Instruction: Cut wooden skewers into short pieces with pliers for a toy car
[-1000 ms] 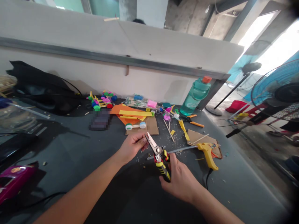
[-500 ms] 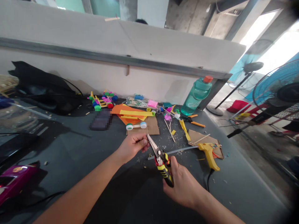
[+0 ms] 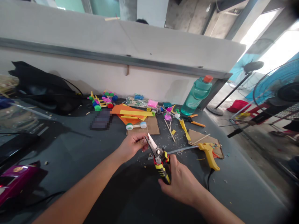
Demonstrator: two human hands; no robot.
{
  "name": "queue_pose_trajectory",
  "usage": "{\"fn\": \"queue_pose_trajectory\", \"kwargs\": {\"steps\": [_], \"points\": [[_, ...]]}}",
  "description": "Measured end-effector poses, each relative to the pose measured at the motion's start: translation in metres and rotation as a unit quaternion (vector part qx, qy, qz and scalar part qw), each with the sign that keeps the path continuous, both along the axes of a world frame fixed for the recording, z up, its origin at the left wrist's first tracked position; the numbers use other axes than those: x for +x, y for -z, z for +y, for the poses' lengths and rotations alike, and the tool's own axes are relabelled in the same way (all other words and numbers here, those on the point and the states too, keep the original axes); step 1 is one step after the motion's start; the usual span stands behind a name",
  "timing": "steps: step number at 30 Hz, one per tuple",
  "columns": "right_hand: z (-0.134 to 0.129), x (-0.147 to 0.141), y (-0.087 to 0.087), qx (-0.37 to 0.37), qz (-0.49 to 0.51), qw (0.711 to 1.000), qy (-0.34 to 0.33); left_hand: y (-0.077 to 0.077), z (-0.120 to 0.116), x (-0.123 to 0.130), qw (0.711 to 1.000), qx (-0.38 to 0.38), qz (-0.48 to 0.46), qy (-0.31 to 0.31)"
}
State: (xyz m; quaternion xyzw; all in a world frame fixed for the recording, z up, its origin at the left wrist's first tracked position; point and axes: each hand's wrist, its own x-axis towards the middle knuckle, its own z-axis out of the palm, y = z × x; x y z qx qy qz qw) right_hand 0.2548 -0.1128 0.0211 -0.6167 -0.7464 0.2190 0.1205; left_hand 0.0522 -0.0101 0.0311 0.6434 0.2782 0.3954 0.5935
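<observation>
My right hand (image 3: 183, 180) is wrapped round the yellow and black handles of a pair of snips (image 3: 158, 152). The blades stand slightly apart and point up and left, with their tips at the fingers of my left hand (image 3: 133, 146). Those fingers are pinched together; whatever they hold is too small to make out. Just beyond the hands, two bottle caps joined by a pale stick (image 3: 136, 126) rest on a piece of cardboard (image 3: 153, 126). Orange sheets (image 3: 119, 109) and yellow strips (image 3: 136, 113) lie behind them.
A yellow glue gun (image 3: 210, 155) lies at the right by another cardboard piece (image 3: 193, 137). Farther back are a teal bottle (image 3: 196, 96), orange-handled pliers (image 3: 197, 123) and colourful small parts (image 3: 102, 101). A dark blurred rectangle (image 3: 101, 119) and a purple object (image 3: 17, 180) are at left.
The snips' blades have spread apart, and their handles have shifted slightly left with my right hand. My left hand has hardly moved.
</observation>
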Motion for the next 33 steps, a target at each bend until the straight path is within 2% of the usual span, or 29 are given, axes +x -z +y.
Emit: {"fn": "queue_pose_trajectory", "kwargs": {"steps": [10,21,29,33], "points": [[0.003,0.005,-0.002,-0.032,0.026,0.998,-0.055,0.001,0.0,0.001,0.999,-0.019,-0.031,0.01],[-0.002,0.004,-0.008,-0.035,-0.027,0.999,-0.03,-0.004,-0.001,0.0,0.999,0.038,0.037,-0.009],[0.0,0.008,0.001,-0.018,-0.039,0.999,-0.028,-0.003,-0.003,0.003,1.0,0.004,0.01,-0.017],[0.0,0.005,0.004,0.004,-0.013,0.999,-0.035,-0.005,-0.004,0.003,1.0,-0.003,0.01,-0.014]]}}
